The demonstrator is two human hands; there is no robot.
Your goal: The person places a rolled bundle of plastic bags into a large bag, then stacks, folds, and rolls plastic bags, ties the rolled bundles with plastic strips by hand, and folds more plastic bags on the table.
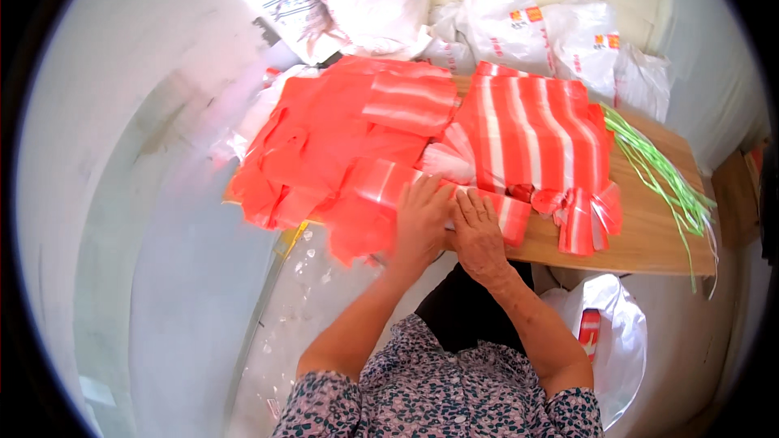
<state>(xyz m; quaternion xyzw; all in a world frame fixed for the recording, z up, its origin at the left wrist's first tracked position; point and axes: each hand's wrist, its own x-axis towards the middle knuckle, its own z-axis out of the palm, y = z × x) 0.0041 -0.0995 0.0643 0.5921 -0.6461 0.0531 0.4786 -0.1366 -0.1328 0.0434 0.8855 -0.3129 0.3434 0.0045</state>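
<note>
A folded strip of red-and-white striped plastic bags [511, 217] lies along the near edge of the wooden table [649, 250]. My left hand [420, 217] rests on it with the fingers laid out flat, and the thumb is partly hidden. Close beside it, my right hand [480, 237] lies on the same strip, fingers stretched and pointing away from me. To the left spreads a loose heap of red plastic bags [316, 134]. A flat stack of striped bags [540, 130] sits to the right, its gathered handles [580, 215] hanging toward the near edge.
Green plastic ties [661, 170] trail over the table's right end. Large white sacks [365, 0] and several stuffed white bags [503, 28] stand behind the table. Below on the right is an open white bag [621, 341] with a red-and-white item [590, 328] inside.
</note>
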